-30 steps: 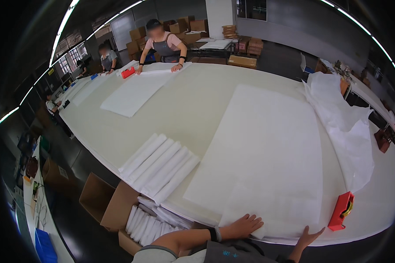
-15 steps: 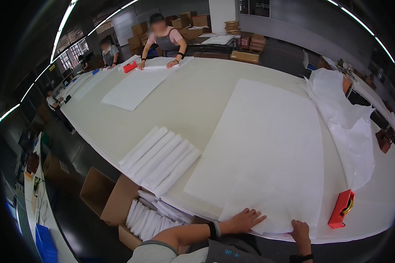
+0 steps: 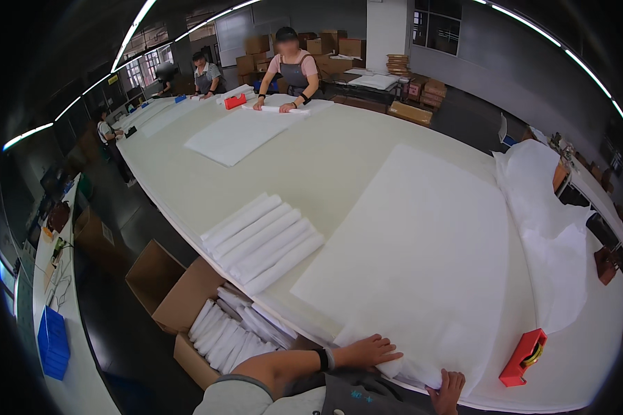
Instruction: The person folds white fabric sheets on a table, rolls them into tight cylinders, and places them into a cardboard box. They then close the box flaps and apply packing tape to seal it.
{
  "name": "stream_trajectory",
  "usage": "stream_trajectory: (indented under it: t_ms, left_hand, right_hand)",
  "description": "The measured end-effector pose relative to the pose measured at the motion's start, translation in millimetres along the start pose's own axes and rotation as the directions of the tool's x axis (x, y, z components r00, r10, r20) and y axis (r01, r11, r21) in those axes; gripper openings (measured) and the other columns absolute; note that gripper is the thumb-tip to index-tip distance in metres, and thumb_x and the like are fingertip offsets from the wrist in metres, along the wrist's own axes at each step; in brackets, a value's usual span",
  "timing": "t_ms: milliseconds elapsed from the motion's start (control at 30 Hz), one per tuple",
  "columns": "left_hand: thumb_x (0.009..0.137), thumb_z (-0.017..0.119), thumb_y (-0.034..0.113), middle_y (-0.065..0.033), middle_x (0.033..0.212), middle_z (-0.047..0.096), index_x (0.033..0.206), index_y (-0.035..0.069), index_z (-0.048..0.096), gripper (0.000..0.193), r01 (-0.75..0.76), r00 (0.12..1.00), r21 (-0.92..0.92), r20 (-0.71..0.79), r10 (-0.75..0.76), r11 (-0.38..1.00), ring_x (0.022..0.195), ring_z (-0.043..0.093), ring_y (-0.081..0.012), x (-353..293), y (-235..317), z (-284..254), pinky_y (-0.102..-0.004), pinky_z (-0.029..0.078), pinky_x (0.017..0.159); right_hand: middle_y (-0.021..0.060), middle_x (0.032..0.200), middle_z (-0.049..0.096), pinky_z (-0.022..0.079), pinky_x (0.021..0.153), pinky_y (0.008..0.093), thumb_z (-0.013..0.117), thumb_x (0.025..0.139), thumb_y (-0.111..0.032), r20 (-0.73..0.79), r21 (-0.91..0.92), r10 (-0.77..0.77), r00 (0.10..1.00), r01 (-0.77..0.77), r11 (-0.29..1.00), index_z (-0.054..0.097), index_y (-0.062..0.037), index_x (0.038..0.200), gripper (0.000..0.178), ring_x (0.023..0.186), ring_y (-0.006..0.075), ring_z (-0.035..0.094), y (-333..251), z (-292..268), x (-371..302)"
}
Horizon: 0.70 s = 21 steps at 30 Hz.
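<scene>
A large thin white sheet (image 3: pixel 422 242) lies spread over the table in front of me. Its near edge is turned over in a low, puffy fold under my hands. My left hand (image 3: pixel 372 351) rests flat on this fold, fingers stretched out to the right. At the near right corner my right hand (image 3: pixel 448 392) has its fingers curled over the sheet's edge. To the left lie several white rolls (image 3: pixel 263 238) side by side. A red tape dispenser (image 3: pixel 523 357) stands right of the sheet.
An open cardboard box (image 3: pixel 197 294) holding several white rolls stands against the table's left edge. Crumpled white sheeting (image 3: pixel 547 235) lies along the right side. Across the pale table (image 3: pixel 311 149), a co-worker (image 3: pixel 294 69) handles another white sheet (image 3: pixel 239 142); other people stand farther left.
The view has shifted. My right hand has come closer to me and leftward, and the sheet's near edge is folded over more. The co-worker's sheet has a thicker roll at its far edge.
</scene>
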<state>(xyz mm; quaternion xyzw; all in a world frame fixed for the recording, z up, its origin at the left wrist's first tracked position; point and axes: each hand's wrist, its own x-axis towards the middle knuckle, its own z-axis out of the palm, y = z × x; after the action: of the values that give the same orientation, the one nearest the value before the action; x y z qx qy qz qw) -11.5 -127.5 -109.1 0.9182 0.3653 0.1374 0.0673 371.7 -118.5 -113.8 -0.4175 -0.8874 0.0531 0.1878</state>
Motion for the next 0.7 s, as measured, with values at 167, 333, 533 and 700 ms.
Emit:
stream_trajectory:
  t_ms: [167, 333, 533, 700]
  left_hand:
    - [0.079, 0.081, 0.025, -0.0116, 0.139, 0.057, 0.161, 0.009, 0.033, 0.097, 0.045, 0.999, -0.016, -0.025, -0.046, 0.999, 0.126, 0.055, -0.0277, 0, 3, 12, -0.0412, 0.042, 0.108]
    - [0.086, 0.070, 0.018, -0.0108, 0.135, 0.058, 0.158, 0.007, 0.038, 0.079, 0.048, 0.997, -0.004, -0.061, -0.049, 0.999, 0.123, 0.056, -0.0264, 2, 5, 11, -0.0406, 0.042, 0.104]
    - [0.092, 0.061, 0.015, -0.0108, 0.135, 0.059, 0.158, 0.009, 0.040, 0.069, 0.075, 0.994, -0.026, -0.078, -0.076, 0.997, 0.122, 0.057, -0.0258, -3, 5, 16, -0.0403, 0.043, 0.104]
    - [0.094, 0.058, 0.015, -0.0089, 0.132, 0.062, 0.157, 0.010, 0.042, 0.065, 0.081, 0.993, -0.038, -0.088, -0.084, 0.996, 0.119, 0.059, -0.0250, -9, 3, 17, -0.0404, 0.045, 0.103]
  right_hand:
    - [0.0220, 0.131, 0.058, 0.037, 0.111, 0.0606, 0.074, 0.082, -0.012, 0.043, -0.010, -0.018, 0.999, 0.019, 1.000, 0.057, -0.0041, 0.143, 0.064, 0.122, 0.0451, 0.051, 24, 13, -5]
    - [0.0223, 0.132, 0.059, 0.037, 0.111, 0.0597, 0.074, 0.082, -0.009, 0.069, 0.021, 0.049, 0.996, -0.050, 0.999, 0.057, -0.0043, 0.141, 0.062, 0.123, 0.0461, 0.050, 21, 9, -4]
    - [0.0229, 0.132, 0.058, 0.038, 0.110, 0.0599, 0.075, 0.082, -0.010, 0.083, 0.003, 0.067, 0.994, -0.067, 0.998, 0.057, -0.0047, 0.141, 0.063, 0.125, 0.0459, 0.049, 19, 14, -3]
    - [0.0219, 0.129, 0.060, 0.041, 0.106, 0.0588, 0.079, 0.081, -0.017, 0.054, -0.042, 0.073, 0.996, -0.071, 0.997, 0.057, -0.0050, 0.141, 0.065, 0.121, 0.0449, 0.052, 13, 20, -5]
